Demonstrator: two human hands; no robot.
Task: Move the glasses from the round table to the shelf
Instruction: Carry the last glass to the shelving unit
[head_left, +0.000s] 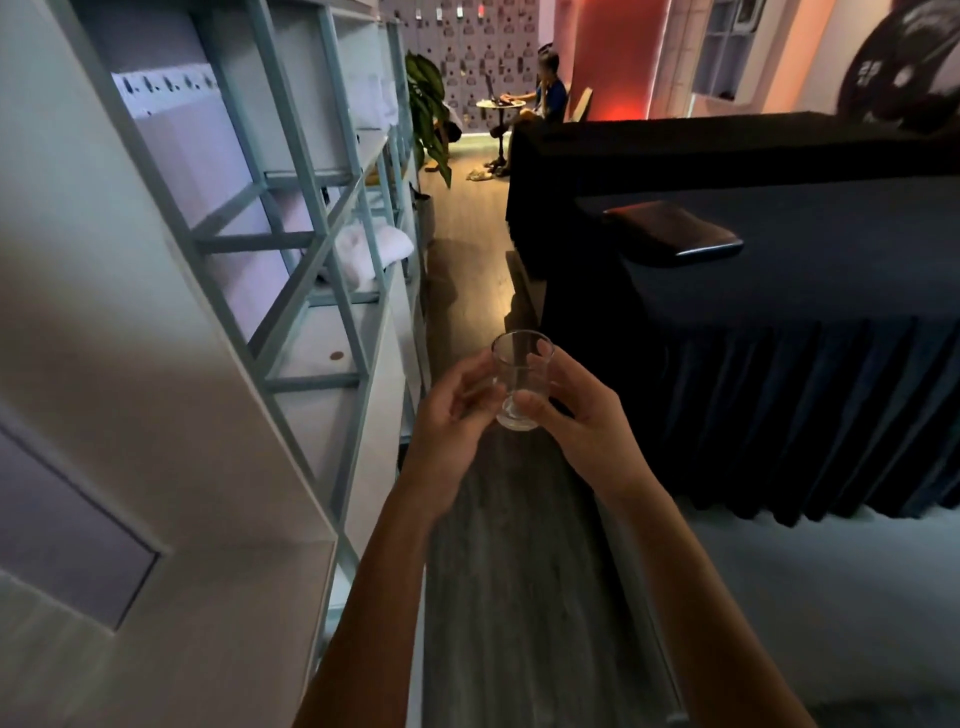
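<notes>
A small clear glass stands upright in mid-air over the wooden floor, held between both hands. My left hand cups its left side and my right hand wraps its right side, thumb across the lower front. The pale blue metal shelf runs along the left, its nearest compartments level with the glass and to its left. A small round table is far off at the back of the room.
A black-skirted table with a dark flat case stands on the right. White folded cloths lie on the shelf. A seated person and a potted plant are at the far end of the floor aisle.
</notes>
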